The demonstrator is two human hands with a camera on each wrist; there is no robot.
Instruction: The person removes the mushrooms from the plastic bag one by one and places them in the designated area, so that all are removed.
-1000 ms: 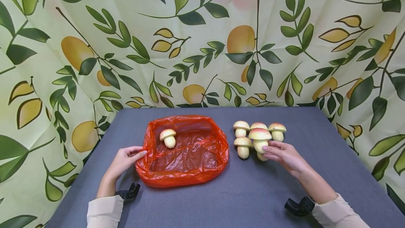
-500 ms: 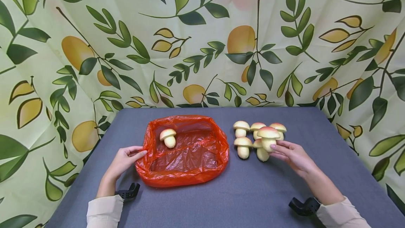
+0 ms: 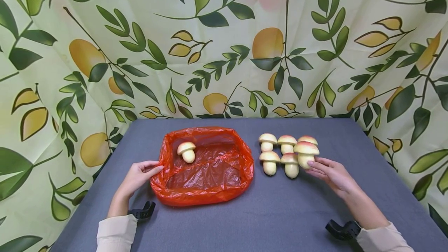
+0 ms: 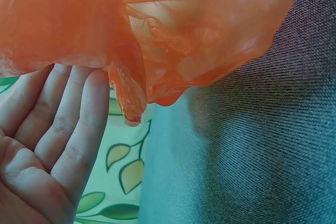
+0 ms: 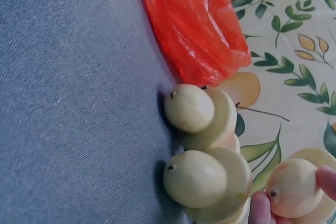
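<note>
A red plastic bag (image 3: 206,199) lies with its mouth spread wide on the table. My left hand (image 3: 140,176) pinches its left rim; in the left wrist view the fingers (image 4: 68,124) reach up behind the plastic and the thumb is hidden. One toy mushroom (image 3: 186,152) with a pinkish cap lies inside the bag. By its pale stem, my right hand (image 3: 332,176) pinches another toy mushroom (image 3: 306,154) between thumb and fingers. This held mushroom partly covers a back-row mushroom (image 3: 308,139). Its stem end (image 5: 294,187) faces the camera in the right wrist view.
Right of the bag, several more mushrooms stand close together in two rows, among them a front-left mushroom (image 3: 269,163) and a front mushroom (image 3: 290,165) beside the held one. A blue-grey cloth covers the table (image 3: 224,228). Behind it hangs a leaf-patterned curtain (image 3: 224,49).
My right hand has moved to the right with the mushroom, away from the front of the cluster to the cluster's right end. The left hand and the bag have stayed in place.
</note>
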